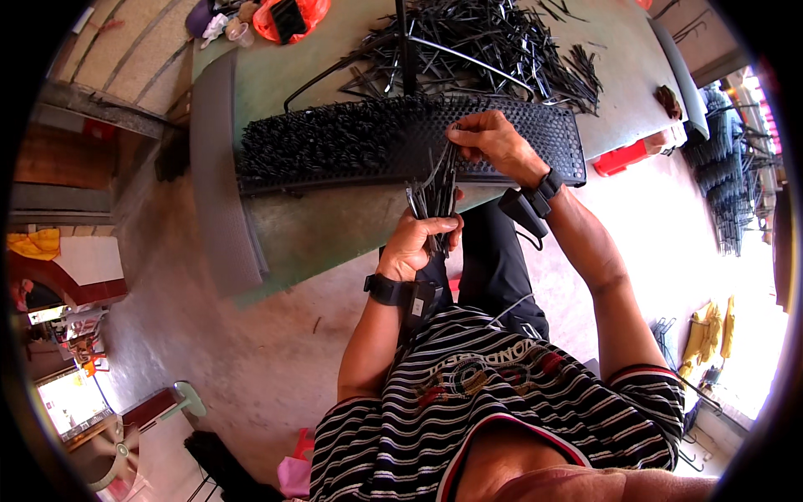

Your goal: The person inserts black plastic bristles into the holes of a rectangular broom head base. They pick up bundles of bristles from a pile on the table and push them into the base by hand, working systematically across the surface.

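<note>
A bunch of thin black strips (433, 201) stands upright in my left hand (416, 240), its fingers closed round the lower ends. Just above, my right hand (498, 147) pinches the upper end of a black strip, over the near edge of a long black perforated panel (544, 138). Short black strips stick up densely from the panel's left and middle part, like bristles. Rows of bare holes show on its right part. The exact tips of my right fingers are hard to make out against the dark panel.
Beyond the panel a large loose heap of black strips (485, 46) lies on the green table (623, 79). A dark metal rod frame (407, 50) rises behind the panel. An orange-red plastic bag (314, 18) sits at the far left; a grey mat (219, 167) drapes over the table's left end.
</note>
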Action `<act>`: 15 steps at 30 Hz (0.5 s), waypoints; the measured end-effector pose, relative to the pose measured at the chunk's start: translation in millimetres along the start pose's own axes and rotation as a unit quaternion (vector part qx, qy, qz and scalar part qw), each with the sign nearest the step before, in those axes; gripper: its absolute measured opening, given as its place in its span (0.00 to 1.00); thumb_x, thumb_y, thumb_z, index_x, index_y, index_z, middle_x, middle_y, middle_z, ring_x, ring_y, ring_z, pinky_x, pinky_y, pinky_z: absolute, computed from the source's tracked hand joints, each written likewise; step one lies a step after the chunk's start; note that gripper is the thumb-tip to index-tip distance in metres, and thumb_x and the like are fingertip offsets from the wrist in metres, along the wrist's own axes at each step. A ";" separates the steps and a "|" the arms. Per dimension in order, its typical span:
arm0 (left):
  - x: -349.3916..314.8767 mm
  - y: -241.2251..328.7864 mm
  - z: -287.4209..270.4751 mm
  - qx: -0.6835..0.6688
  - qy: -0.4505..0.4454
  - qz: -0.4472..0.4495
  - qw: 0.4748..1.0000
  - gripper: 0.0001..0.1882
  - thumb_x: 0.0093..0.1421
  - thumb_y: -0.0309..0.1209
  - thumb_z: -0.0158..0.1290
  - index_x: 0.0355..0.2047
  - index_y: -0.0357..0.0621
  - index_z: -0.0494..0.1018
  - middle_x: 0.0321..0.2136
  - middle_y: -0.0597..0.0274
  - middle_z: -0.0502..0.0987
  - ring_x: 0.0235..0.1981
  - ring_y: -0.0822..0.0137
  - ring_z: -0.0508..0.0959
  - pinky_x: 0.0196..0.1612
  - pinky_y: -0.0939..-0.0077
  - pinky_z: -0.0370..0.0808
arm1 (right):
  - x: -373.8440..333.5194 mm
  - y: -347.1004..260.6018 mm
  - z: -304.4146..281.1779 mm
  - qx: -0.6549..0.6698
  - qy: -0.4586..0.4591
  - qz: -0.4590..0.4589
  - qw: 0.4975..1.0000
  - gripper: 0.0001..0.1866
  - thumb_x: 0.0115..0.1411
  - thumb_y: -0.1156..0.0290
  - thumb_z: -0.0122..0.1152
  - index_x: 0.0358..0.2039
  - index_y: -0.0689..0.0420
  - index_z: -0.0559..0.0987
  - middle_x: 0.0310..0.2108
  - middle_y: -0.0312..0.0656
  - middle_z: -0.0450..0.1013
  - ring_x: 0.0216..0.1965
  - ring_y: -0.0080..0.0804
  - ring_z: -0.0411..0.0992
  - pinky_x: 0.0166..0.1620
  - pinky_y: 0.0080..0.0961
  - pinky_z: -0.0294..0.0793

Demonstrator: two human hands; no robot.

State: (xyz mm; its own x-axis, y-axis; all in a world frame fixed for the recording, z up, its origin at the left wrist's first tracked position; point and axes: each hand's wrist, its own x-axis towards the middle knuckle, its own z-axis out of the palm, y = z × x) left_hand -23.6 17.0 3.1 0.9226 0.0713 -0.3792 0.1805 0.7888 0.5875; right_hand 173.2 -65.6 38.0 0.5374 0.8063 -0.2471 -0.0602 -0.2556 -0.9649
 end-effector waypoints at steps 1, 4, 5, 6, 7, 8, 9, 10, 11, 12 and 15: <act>0.2 -0.4 0.3 0.007 0.003 0.008 1.000 0.23 0.47 0.19 0.54 0.47 0.35 0.68 0.25 0.56 0.76 0.19 0.65 0.75 0.22 0.73 0.72 | -1.8 0.5 1.4 0.006 0.021 0.001 1.000 0.11 0.56 0.69 0.60 0.31 0.66 0.78 0.18 0.33 0.70 0.18 0.17 0.67 0.22 0.14 0.66; 3.2 -2.7 2.0 0.009 0.029 0.010 0.999 0.23 0.47 0.18 0.54 0.46 0.37 0.68 0.25 0.56 0.76 0.20 0.65 0.75 0.24 0.73 0.72 | -5.7 0.2 5.1 0.023 0.063 -0.010 0.998 0.11 0.56 0.69 0.60 0.32 0.66 0.78 0.19 0.36 0.72 0.19 0.18 0.69 0.23 0.14 0.69; 3.8 -4.6 2.4 0.006 0.037 0.010 0.999 0.23 0.47 0.18 0.54 0.46 0.37 0.68 0.25 0.56 0.76 0.20 0.65 0.75 0.25 0.73 0.72 | -7.5 0.8 3.1 0.025 0.063 -0.019 0.998 0.11 0.55 0.70 0.60 0.32 0.67 0.78 0.20 0.38 0.73 0.19 0.20 0.71 0.23 0.15 0.70; 5.0 -5.4 1.9 0.002 0.038 0.006 0.999 0.23 0.47 0.18 0.54 0.46 0.38 0.68 0.25 0.57 0.76 0.20 0.65 0.75 0.24 0.73 0.72 | -8.7 1.1 1.6 0.028 0.062 -0.028 0.997 0.11 0.55 0.71 0.60 0.32 0.67 0.78 0.20 0.39 0.74 0.20 0.21 0.72 0.23 0.16 0.72; 6.9 -6.0 1.4 -0.002 0.040 0.001 0.999 0.23 0.48 0.18 0.54 0.46 0.38 0.69 0.25 0.57 0.76 0.19 0.65 0.75 0.24 0.73 0.72 | -8.7 0.7 1.1 0.013 0.030 -0.024 0.999 0.11 0.56 0.70 0.60 0.33 0.67 0.78 0.20 0.38 0.74 0.20 0.20 0.71 0.24 0.15 0.71; 8.1 -6.3 1.0 -0.005 0.041 -0.004 0.999 0.22 0.48 0.18 0.54 0.46 0.39 0.69 0.25 0.57 0.76 0.19 0.65 0.75 0.24 0.73 0.72 | -8.3 0.3 1.1 -0.001 -0.002 -0.019 1.000 0.11 0.56 0.70 0.59 0.34 0.67 0.78 0.20 0.38 0.73 0.19 0.19 0.71 0.24 0.14 0.71; 9.3 -7.4 2.5 -0.022 0.043 -0.004 0.999 0.22 0.48 0.18 0.55 0.46 0.39 0.69 0.24 0.57 0.76 0.19 0.65 0.75 0.23 0.73 0.72 | -8.7 -0.5 0.6 -0.015 -0.033 -0.015 0.999 0.12 0.57 0.69 0.59 0.34 0.67 0.77 0.20 0.37 0.73 0.19 0.18 0.70 0.24 0.13 0.71; 10.7 -9.1 5.0 -0.039 0.046 -0.003 0.998 0.22 0.48 0.18 0.55 0.46 0.39 0.69 0.24 0.57 0.76 0.19 0.65 0.75 0.23 0.73 0.72 | -11.1 -4.3 -0.6 -0.007 -0.031 0.002 1.000 0.12 0.58 0.69 0.58 0.34 0.67 0.77 0.21 0.37 0.74 0.20 0.18 0.71 0.25 0.13 0.71; 12.7 -9.5 7.5 -0.056 0.045 -0.003 0.997 0.22 0.48 0.18 0.56 0.45 0.39 0.70 0.24 0.57 0.76 0.18 0.65 0.75 0.22 0.73 0.72 | -10.8 -3.1 -3.7 0.006 0.004 -0.002 1.000 0.12 0.58 0.69 0.58 0.34 0.67 0.77 0.21 0.38 0.74 0.20 0.19 0.71 0.25 0.13 0.71; 14.4 -9.0 7.6 -0.040 0.044 -0.003 0.998 0.22 0.48 0.18 0.55 0.46 0.39 0.69 0.24 0.57 0.76 0.19 0.65 0.75 0.23 0.73 0.72 | -9.2 -0.3 -8.0 0.019 0.038 -0.006 0.999 0.12 0.58 0.69 0.58 0.34 0.67 0.77 0.21 0.38 0.74 0.21 0.19 0.72 0.26 0.13 0.71; 18.4 -8.5 4.1 -0.004 0.050 -0.005 0.999 0.22 0.49 0.18 0.54 0.47 0.40 0.69 0.25 0.58 0.76 0.21 0.65 0.76 0.26 0.72 0.73 | -13.0 -1.1 -16.5 0.061 0.145 -0.062 0.986 0.11 0.58 0.71 0.57 0.34 0.68 0.77 0.23 0.39 0.74 0.22 0.21 0.73 0.27 0.15 0.73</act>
State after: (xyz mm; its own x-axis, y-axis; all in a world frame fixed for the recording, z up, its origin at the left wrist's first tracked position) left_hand -6.7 9.1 -6.0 0.8817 0.1241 -0.4552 0.1862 0.7950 0.5773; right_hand 180.1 -84.6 43.7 0.7635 0.6368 -0.1072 -0.0696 -0.0838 -0.9940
